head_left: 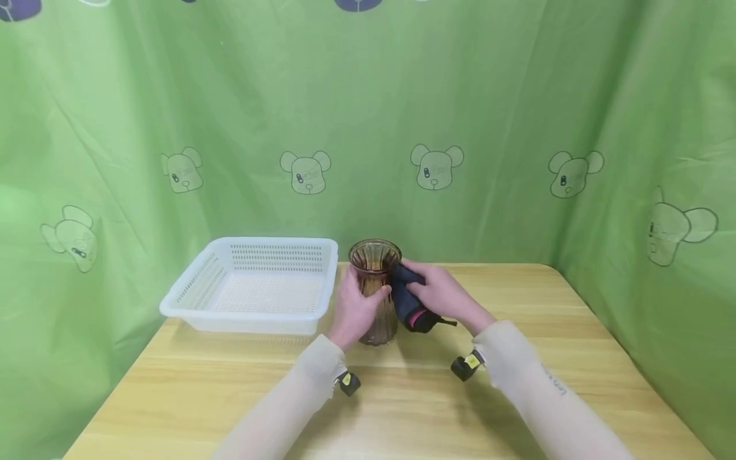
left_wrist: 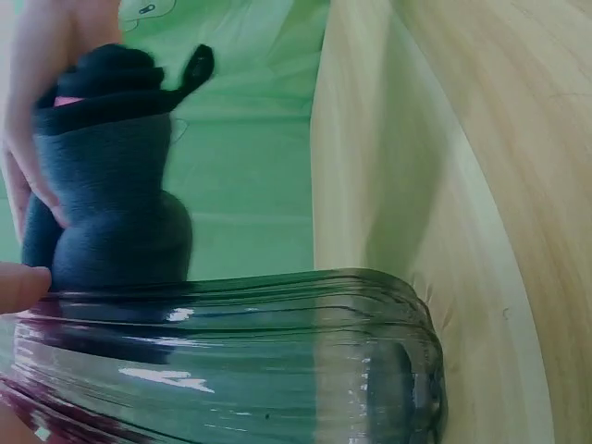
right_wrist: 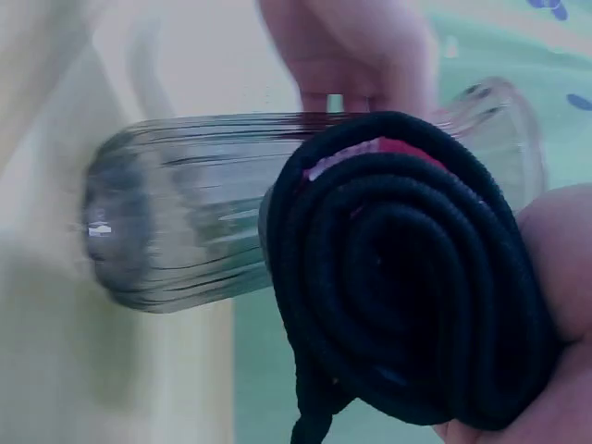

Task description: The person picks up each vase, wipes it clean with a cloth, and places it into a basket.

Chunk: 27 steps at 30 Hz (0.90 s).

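Observation:
A ribbed, amber-tinted glass vase (head_left: 381,331) is held upright near the table's middle, its flared rim facing up. My left hand (head_left: 352,312) grips its side below the rim, thumb across the front. On the vase's right, my right hand (head_left: 444,291) holds a rolled dark navy cloth (head_left: 409,305) against the glass. The right wrist view shows the end of that rolled cloth (right_wrist: 398,287), coiled in several layers with a pink-red strip inside and a short dark tab hanging off. Clear glass shows in the lower part of the vase (left_wrist: 268,370) in the left wrist view.
A white plastic basket (head_left: 247,324) with slotted walls stands left of the vase on the wooden table (head_left: 402,409). Behind and along both sides hangs a green curtain (head_left: 368,115) printed with bear heads. Small black cameras are strapped to both wrists.

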Available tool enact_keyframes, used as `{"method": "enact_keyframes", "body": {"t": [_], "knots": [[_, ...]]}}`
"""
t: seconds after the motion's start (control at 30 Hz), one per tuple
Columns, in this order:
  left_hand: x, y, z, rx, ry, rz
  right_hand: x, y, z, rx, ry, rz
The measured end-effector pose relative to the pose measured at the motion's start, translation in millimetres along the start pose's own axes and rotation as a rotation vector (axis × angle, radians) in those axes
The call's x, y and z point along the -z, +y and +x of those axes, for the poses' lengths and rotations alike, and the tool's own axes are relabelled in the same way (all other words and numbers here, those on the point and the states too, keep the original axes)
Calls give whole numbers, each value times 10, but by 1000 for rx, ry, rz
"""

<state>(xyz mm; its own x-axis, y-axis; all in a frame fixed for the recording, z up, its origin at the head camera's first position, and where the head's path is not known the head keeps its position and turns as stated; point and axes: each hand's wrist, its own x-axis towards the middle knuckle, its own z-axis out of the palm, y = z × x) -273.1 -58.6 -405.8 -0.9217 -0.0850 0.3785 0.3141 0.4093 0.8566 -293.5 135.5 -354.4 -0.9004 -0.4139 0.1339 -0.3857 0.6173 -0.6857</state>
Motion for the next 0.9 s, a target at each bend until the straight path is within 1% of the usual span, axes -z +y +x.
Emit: {"method": "enact_keyframes", "body": {"t": [0.07,0.13,0.23,0.3,0.43,0.53,0.67,0.77,0.8,0.9], "knots": [[8,3,1,-9,1,2,35,-26,28,5,7,-19],[14,11,2,-9,-7,5,33,-9,59,18,0,-64],[22,26,6,4,-20,7,-28,67,101,42,-25,-123],[21,28,3,16,-21,-7,-105,138,128,54,-40,-155],[9,17,6,16,-3,-34,-288,289,143,21,-84,-162],[-10,19,6,15,13,-45,-420,392,114,-34,-119,-158],[-42,9,8,30,44,-87,-533,485,70,-67,-153,-164],[-59,-5,19,39,57,-107,-509,494,53,-49,-152,-156],[-63,-9,22,39,58,-108,-483,477,47,-46,-142,-144],[-54,-29,30,28,51,-95,-381,396,50,1,-96,-116]]}}
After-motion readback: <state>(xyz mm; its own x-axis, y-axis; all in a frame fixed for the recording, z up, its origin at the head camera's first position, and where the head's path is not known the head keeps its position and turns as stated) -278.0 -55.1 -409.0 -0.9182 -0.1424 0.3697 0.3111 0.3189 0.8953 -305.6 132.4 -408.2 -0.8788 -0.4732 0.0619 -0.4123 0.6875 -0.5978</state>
